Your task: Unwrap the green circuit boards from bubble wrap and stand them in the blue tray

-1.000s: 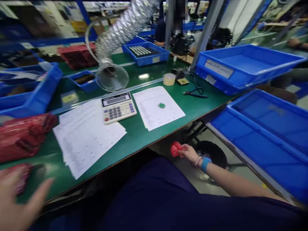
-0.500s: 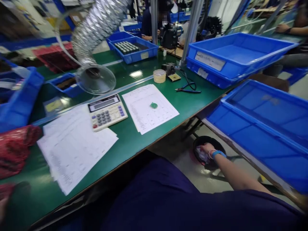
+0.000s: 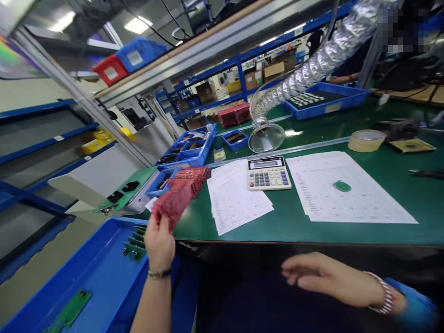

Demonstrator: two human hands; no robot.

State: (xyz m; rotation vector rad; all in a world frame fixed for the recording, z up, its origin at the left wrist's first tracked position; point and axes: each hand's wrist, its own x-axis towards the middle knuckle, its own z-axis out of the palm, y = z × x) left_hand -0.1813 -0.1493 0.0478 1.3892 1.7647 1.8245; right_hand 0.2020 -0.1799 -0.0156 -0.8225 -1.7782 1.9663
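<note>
My left hand is closed on the near end of a red bubble-wrap pack, lifted at the left end of the green bench. Its contents are hidden. Just behind it lie more red bubble-wrapped packs, partly covered by the held one. My right hand hovers over my lap below the bench edge, slightly blurred, fingers stretched out and nothing in them. Below my left wrist is a blue tray with several green circuit boards standing in its far corner and another board lying flat.
Papers, a calculator and another sheet bearing a small green object lie on the bench. A fume hose hangs behind them. Tape and pliers are at right, divided bins at back left.
My view has swung left. My right hand has come up from a black bin on the floor to above my lap. My left hand now holds a red bubble-wrap pack up.
</note>
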